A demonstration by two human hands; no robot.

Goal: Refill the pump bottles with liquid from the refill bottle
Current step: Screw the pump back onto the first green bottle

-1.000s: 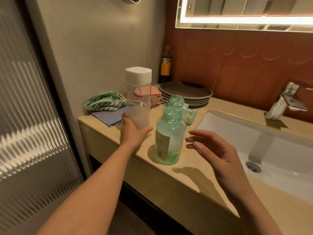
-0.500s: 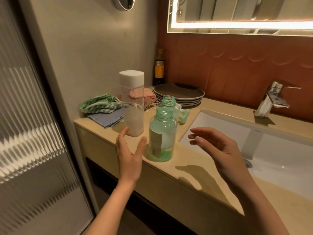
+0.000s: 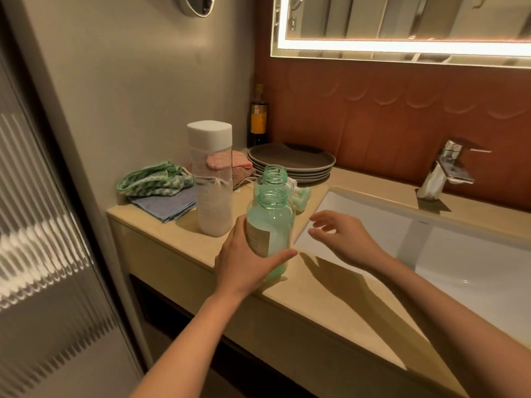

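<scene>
Two green pump bottles stand uncapped near the counter's front edge. My left hand (image 3: 247, 262) wraps around the nearer green bottle (image 3: 271, 225), which has a paper label and a little liquid at its bottom. The second green bottle (image 3: 274, 175) stands right behind it. A tall clear refill bottle (image 3: 212, 179) with a white cap stands upright to their left, about half full of whitish liquid. A green pump head (image 3: 302, 198) lies on the counter behind the bottles. My right hand (image 3: 342, 237) hovers open, just right of the near bottle, over the sink's edge.
Folded cloths (image 3: 156, 182) lie at the counter's back left. A stack of dark plates (image 3: 291, 162) and a dark glass bottle (image 3: 258, 116) stand by the wall. The white sink (image 3: 448, 248) and chrome tap (image 3: 444, 170) are on the right. A ribbed glass door (image 3: 43, 225) stands left.
My left hand let go of the refill bottle, which stays on the counter, then moved right and closed around the near green bottle. My right hand stayed open beside it.
</scene>
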